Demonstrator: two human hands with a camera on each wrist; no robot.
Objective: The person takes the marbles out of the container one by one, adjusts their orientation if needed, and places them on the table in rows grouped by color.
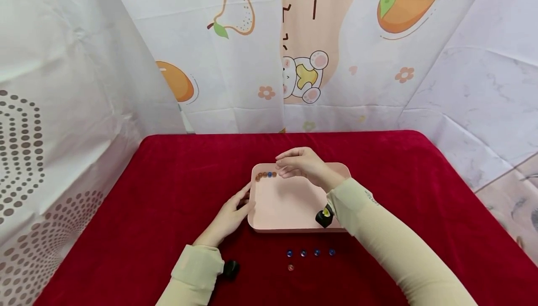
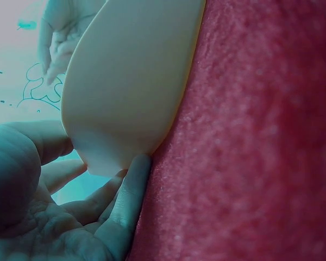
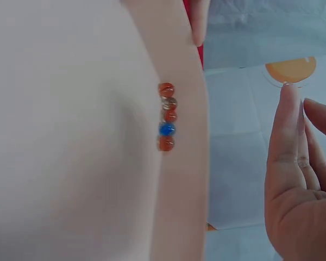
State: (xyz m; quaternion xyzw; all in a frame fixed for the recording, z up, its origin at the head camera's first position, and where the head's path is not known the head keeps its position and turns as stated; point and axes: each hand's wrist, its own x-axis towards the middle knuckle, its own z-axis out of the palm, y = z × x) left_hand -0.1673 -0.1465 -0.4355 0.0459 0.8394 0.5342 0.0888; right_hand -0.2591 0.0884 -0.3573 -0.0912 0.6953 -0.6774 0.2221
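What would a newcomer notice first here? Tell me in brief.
The pink tray at the middle of the red cloth, with a short row of beads in its far left corner. The right hand hovers open beside them, and the left hand touches the tray's left edge.

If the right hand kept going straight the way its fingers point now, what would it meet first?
The right hand points left, above the pink tray's far edge. The row of beads in the far-left corner lies roughly in that line, though probably lower than the fingers; depth is unclear.
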